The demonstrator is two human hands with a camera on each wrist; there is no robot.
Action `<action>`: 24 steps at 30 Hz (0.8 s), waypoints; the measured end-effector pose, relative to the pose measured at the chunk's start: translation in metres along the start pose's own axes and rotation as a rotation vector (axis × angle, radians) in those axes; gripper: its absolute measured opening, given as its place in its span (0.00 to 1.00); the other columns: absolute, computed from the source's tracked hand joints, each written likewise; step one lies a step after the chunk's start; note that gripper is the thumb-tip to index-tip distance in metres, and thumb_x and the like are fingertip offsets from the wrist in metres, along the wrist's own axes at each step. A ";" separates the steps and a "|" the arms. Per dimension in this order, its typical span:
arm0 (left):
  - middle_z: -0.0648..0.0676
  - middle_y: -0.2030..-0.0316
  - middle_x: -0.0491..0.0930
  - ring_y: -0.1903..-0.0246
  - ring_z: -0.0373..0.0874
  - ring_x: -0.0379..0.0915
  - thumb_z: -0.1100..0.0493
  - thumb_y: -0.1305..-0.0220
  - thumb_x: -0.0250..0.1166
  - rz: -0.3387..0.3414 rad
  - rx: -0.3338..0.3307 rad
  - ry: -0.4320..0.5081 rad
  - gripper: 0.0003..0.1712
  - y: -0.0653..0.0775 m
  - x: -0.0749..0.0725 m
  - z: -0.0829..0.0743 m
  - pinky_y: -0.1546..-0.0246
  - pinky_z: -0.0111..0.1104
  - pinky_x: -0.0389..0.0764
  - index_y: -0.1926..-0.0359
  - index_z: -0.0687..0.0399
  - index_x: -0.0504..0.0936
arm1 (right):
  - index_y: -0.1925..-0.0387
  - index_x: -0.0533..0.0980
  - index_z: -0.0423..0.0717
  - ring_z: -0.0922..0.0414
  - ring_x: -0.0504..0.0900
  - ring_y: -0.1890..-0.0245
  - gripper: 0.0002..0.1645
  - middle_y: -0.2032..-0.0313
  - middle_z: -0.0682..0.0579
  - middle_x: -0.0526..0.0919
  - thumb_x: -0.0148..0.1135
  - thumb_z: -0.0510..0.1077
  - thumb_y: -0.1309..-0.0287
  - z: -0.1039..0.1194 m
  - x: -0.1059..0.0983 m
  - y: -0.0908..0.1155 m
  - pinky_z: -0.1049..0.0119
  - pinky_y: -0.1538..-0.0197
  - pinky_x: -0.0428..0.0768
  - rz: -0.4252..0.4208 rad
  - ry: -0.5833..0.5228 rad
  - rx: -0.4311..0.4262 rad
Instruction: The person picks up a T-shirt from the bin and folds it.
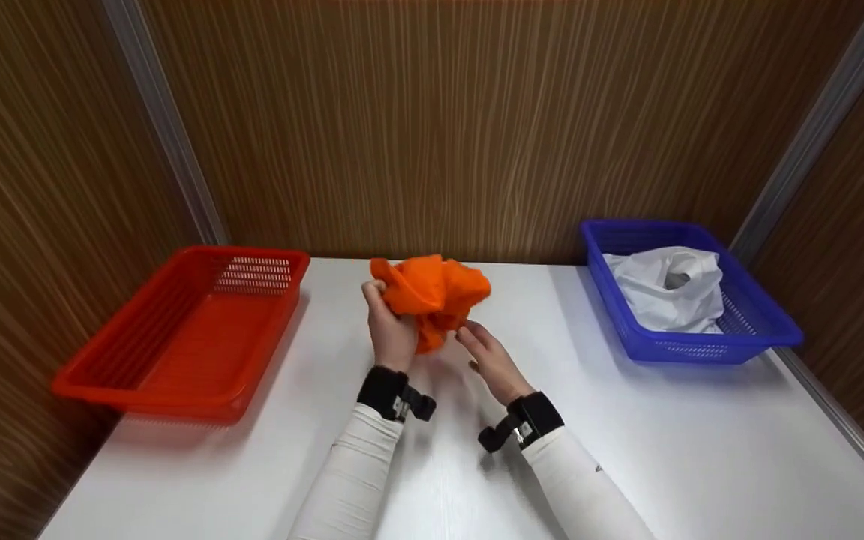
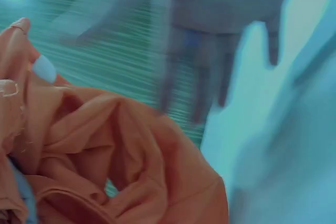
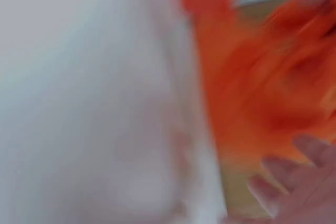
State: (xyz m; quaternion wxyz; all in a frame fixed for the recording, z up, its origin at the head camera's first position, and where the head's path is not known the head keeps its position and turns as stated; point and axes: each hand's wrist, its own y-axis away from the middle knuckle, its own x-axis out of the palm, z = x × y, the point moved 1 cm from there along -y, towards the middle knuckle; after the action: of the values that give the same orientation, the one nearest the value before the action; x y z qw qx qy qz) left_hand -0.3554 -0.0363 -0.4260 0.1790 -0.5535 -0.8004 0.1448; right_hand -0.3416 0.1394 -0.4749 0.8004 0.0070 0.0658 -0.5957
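A crumpled orange cloth (image 1: 432, 289), perhaps a garment, hangs above the middle of the white table. My left hand (image 1: 393, 330) grips its left side, thumb over the fabric. In the left wrist view the bunched cloth (image 2: 131, 156) fills the lower left, its folds partly covering the fingers. My right hand (image 1: 496, 364) is just below and right of the cloth with its fingers extended. That right hand (image 2: 220, 30) appears blurred in the left wrist view, spread and apart from the cloth. Blur in the right wrist view softens the cloth (image 3: 268, 87) and the fingertips (image 3: 283, 169).
On the left of the table stands a red plastic basket (image 1: 252, 375). A blue basket (image 1: 694, 349) at the right holds a white cloth or bag (image 1: 664, 300). Wood-grain panels (image 1: 432, 127) enclose the white tabletop (image 1: 447, 480) at the back and sides.
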 end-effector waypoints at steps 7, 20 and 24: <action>0.63 0.37 0.72 0.38 0.58 0.73 0.52 0.36 0.72 0.573 -0.158 -0.422 0.37 0.029 -0.001 -0.018 0.34 0.48 0.73 0.36 0.50 0.58 | 0.27 0.64 0.50 0.52 0.79 0.43 0.50 0.41 0.53 0.79 0.37 0.80 0.32 0.009 -0.002 0.013 0.47 0.40 0.74 -0.020 -0.478 0.108; 0.57 0.63 0.82 0.64 0.47 0.75 0.57 0.33 0.70 0.233 -0.109 -0.358 0.15 0.016 -0.035 -0.029 0.60 0.34 0.75 0.49 0.55 0.78 | 0.37 0.75 0.35 0.48 0.83 0.53 0.27 0.47 0.34 0.83 0.59 0.31 0.39 0.004 -0.067 0.016 0.60 0.48 0.80 -0.440 0.216 0.048; 0.57 0.60 0.85 0.62 0.50 0.77 0.59 0.36 0.73 0.203 -0.070 -0.424 0.16 0.012 -0.044 -0.030 0.57 0.37 0.78 0.50 0.54 0.80 | 0.37 0.71 0.32 0.37 0.76 0.40 0.28 0.40 0.28 0.76 0.47 0.28 0.39 -0.003 -0.101 0.022 0.49 0.34 0.72 -0.793 0.277 -0.003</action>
State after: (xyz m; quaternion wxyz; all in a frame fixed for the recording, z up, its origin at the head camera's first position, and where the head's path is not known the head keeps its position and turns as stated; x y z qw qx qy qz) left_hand -0.3179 -0.0726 -0.4097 -0.0279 -0.5942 -0.7648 0.2472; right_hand -0.3487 0.2422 -0.4677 0.4925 0.0602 0.1713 -0.8512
